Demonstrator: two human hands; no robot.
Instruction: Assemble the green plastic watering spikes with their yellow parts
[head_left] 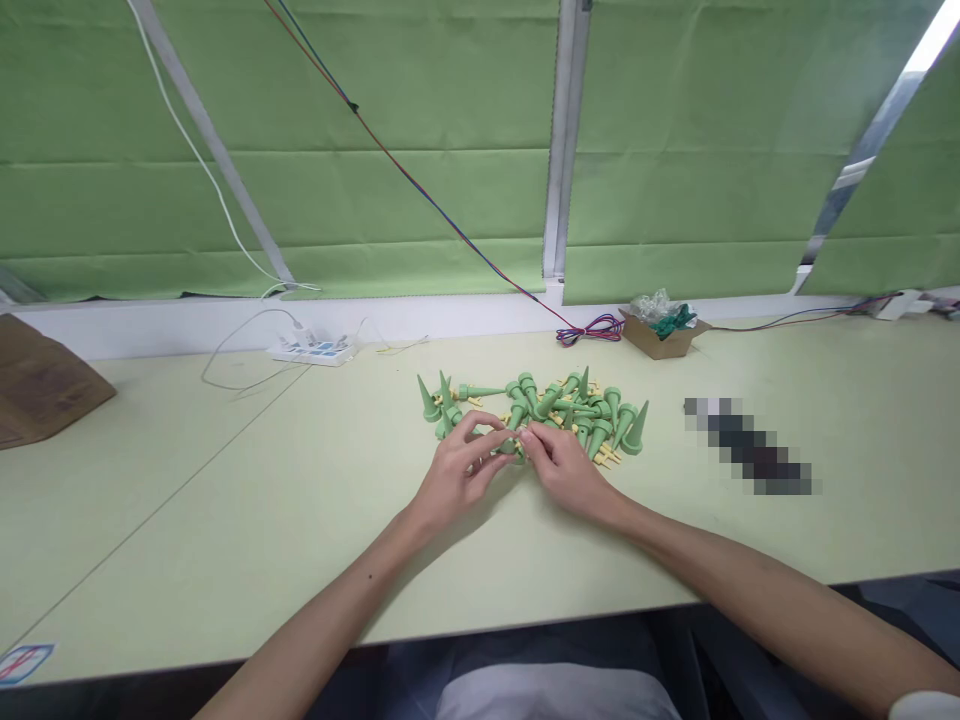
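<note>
Several green cone-shaped pieces [634, 430] and small yellow pronged pieces [607, 456] lie in a loose pile on the pale table [300, 510]. At the pile's near edge, my left hand [466, 465] has its fingers curled round a green piece [507, 446]. My right hand [561, 465] meets it from the right, thumb and forefinger pinched close to the left fingertips. What the right fingers pinch is too small and too covered to name.
Behind the pile stand a small cardboard box [661, 340] with plastic and green material and a coiled cable [591, 331]. A power strip [313, 350] lies back left, a brown box [46, 385] far left. A blurred dark object [754, 450] lies right.
</note>
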